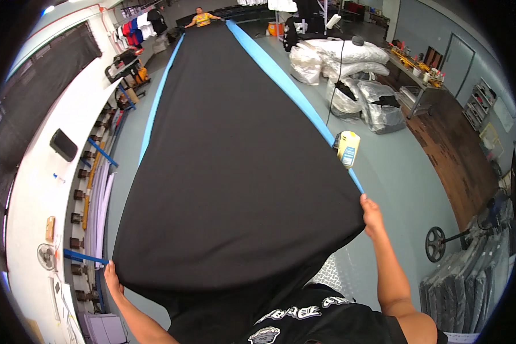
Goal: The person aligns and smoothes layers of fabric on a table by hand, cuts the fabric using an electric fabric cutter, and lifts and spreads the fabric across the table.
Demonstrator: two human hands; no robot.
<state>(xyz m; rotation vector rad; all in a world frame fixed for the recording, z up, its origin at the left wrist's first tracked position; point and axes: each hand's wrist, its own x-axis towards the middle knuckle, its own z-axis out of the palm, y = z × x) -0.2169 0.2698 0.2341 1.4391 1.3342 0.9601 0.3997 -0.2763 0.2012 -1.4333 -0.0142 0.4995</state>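
Note:
A long sheet of black fabric (241, 143) lies over a light-blue-edged table (281, 74) and stretches away from me to the far end. My left hand (113, 278) is closed on the fabric's near left corner. At the near right corner my right hand (372, 215) grips the edge, thumb on top and fingers folded beneath. Between both hands the near edge sags toward my body, its lower part hanging in dark folds. Far off, another person (202, 18) in a yellow patterned top stands with arms spread at the fabric's other end.
A yellow-and-white device (347, 149) with a blue label stands at the table's right edge. Plastic-wrapped bundles (350, 63) are piled on the floor at right. Wrapped dark panels (458, 281) and a black handwheel (435, 243) sit near right. Lilac rolls (99, 206) line the left.

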